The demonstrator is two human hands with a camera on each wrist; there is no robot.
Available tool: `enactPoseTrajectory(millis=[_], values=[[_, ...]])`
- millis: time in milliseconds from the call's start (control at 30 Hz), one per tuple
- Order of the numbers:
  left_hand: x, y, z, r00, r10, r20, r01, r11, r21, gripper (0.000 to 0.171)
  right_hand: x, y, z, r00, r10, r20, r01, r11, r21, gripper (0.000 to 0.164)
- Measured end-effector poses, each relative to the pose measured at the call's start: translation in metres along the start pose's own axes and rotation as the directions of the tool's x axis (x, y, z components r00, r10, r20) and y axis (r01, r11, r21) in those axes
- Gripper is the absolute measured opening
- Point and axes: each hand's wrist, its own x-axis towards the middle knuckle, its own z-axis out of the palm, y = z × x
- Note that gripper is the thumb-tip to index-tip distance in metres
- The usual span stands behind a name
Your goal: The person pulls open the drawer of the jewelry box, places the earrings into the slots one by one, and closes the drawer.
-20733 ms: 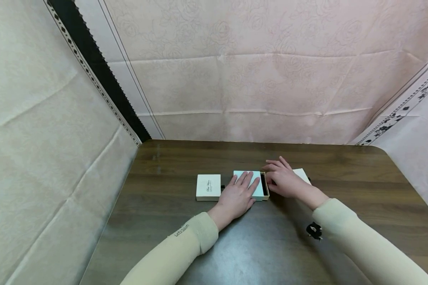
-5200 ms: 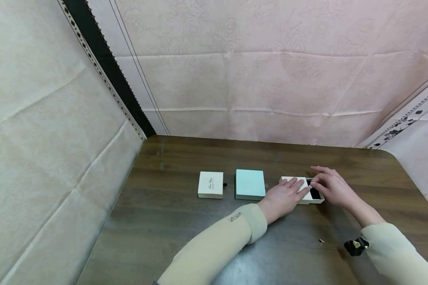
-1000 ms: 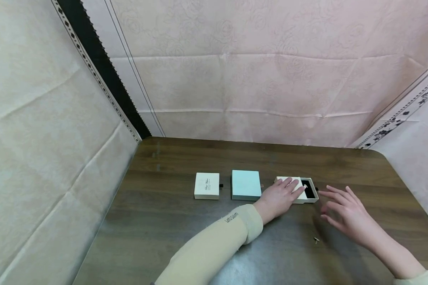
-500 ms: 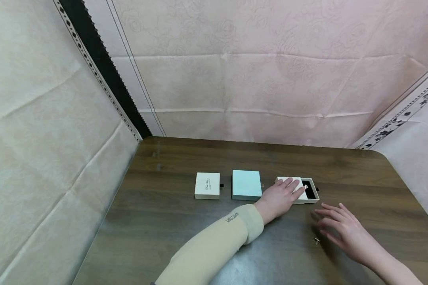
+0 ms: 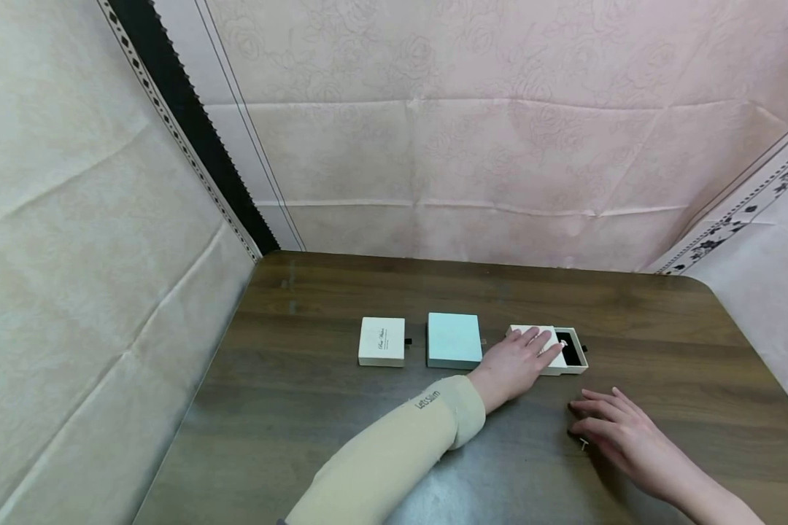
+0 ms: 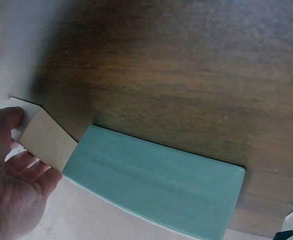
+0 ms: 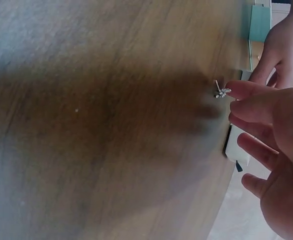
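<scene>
My left hand [image 5: 508, 368] holds a white slide-out jewellery box [image 5: 550, 371] down on the table. Four fingers lie across its top, and in the left wrist view the thumb [image 6: 15, 117] is against one side. The box's drawer [image 5: 570, 352] sticks out to the right, with a black lining and a small pale earring [image 5: 562, 344] at the sleeve's edge. Nearer the person, a small silver stud earring [image 7: 221, 91] lies on the table with its post pointing away. My right hand [image 5: 637, 437] hovers beside it, fingers loosely bent, index fingertip very close; contact is unclear.
A teal box [image 5: 454, 340] stands just left of the white box. Farther left is another white box [image 5: 381, 341] with dark lettering and a black pull tab. The wooden table [image 5: 341, 423] ends at a pale patterned cloth [image 5: 486, 160] behind.
Earlier, the left hand moved from the teal box to the right-hand white box, and its drawer was pulled out. Lately the right hand has left the drawer, coming down to the loose earring.
</scene>
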Motion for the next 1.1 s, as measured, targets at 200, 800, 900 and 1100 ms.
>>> enactPoseTrajectory(millis=[200,800,900,1100], values=[[0.000,0.000,0.000,1.000,0.000,0.005,0.000,1.000,-0.005,0.052,-0.002,-0.001,0.000,1.000,0.005,0.014,-0.005,1.000,-0.016,0.053],[-0.001,0.000,0.001,1.000,-0.003,0.005,0.003,1.000,-0.012,0.052,-0.010,-0.006,-0.005,0.999,0.044,-0.009,-0.044,0.998,-0.035,0.048],[-0.001,-0.001,0.000,1.000,-0.001,-0.001,0.001,1.000,-0.011,0.052,-0.012,-0.007,-0.004,0.998,0.056,-0.002,-0.056,0.998,-0.035,0.046],[0.000,0.000,-0.001,1.000,-0.001,-0.001,0.001,1.000,-0.016,0.052,-0.013,-0.009,-0.004,0.997,0.075,0.032,-0.074,0.997,-0.029,0.044]])
